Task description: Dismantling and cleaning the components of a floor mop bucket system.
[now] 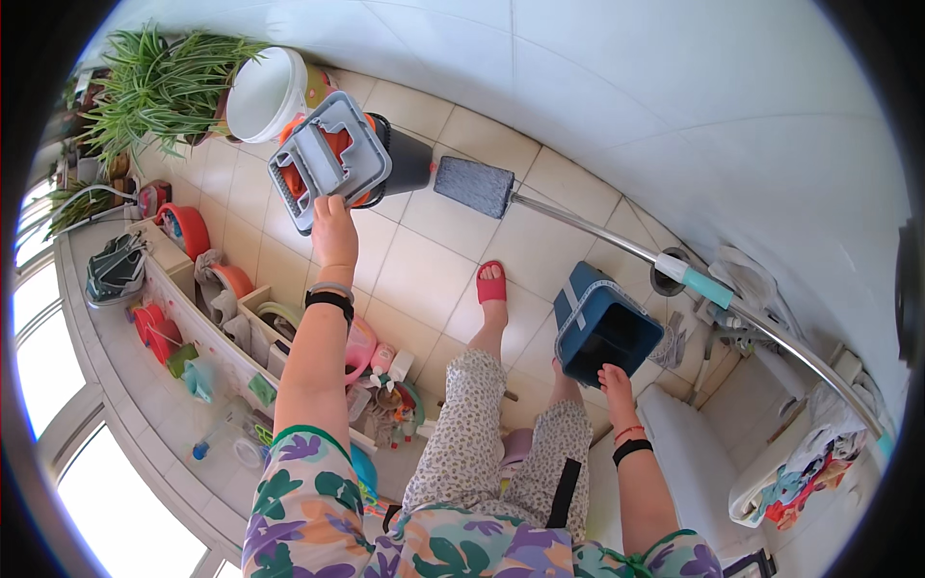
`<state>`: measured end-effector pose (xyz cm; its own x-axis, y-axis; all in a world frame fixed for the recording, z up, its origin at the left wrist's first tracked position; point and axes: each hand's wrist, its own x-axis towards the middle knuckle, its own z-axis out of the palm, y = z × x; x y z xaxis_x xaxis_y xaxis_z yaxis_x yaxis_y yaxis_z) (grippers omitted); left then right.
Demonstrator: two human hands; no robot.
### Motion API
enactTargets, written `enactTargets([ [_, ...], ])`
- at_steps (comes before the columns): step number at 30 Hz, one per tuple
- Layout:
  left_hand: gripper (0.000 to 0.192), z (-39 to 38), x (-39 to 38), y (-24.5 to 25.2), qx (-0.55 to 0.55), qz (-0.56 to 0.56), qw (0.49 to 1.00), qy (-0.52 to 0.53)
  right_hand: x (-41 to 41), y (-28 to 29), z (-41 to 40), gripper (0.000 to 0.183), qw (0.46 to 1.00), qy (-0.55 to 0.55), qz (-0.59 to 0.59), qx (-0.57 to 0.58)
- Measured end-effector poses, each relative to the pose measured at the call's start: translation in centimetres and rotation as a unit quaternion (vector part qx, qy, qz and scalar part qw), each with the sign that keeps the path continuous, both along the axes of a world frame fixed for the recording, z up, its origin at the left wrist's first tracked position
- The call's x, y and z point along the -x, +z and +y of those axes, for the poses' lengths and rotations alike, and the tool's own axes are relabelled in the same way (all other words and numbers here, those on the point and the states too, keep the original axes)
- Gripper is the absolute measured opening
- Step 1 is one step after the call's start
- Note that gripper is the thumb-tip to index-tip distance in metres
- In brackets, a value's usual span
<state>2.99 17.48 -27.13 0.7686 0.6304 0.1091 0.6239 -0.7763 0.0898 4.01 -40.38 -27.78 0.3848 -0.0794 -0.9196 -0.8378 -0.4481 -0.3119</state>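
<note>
My left hand grips the near edge of a grey plastic wringer tray with orange parts, tilted over a dark grey bucket. My right hand holds the rim of a dark blue plastic bucket, tipped so its dark inside shows. Between the two, a flat mop with a grey fluffy head lies near the wall, its metal and teal pole running to the lower right.
Spider plants and a white bucket stand at the upper left. Basins and bottles line the left side. A floor drain lies by the wall. A filled laundry container stands at the right. My foot in a red slipper is on the tiles.
</note>
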Motion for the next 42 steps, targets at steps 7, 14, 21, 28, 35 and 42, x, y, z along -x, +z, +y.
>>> enactTargets([
  [7,0.010,-0.8,0.0,-0.1,0.007,0.016,1.000,0.023,-0.3,-0.4,-0.8,0.036,1.000,-0.007,0.004,-0.004],
  [14,0.024,-2.0,-0.4,0.7,0.044,-0.006,0.999,-0.003,-0.7,-1.6,-2.8,0.033,0.999,-0.031,-0.010,0.006],
  [21,0.027,-3.0,-0.5,1.8,0.003,-0.024,1.000,-0.007,-0.6,-1.7,-3.6,0.035,0.999,-0.029,-0.018,-0.003],
  [28,0.030,-12.7,-1.6,1.1,0.159,-0.087,0.980,-0.082,-0.6,-2.8,-6.3,0.034,0.996,-0.038,-0.075,0.026],
  [35,0.038,-31.8,2.4,-9.8,0.402,0.104,0.886,-0.205,-0.6,-2.7,-4.6,0.040,0.994,-0.008,-0.067,0.082],
  [42,0.062,-42.4,1.0,-16.6,0.684,0.146,0.708,0.100,2.0,-3.7,-5.2,0.024,0.998,-0.029,-0.059,0.009],
])
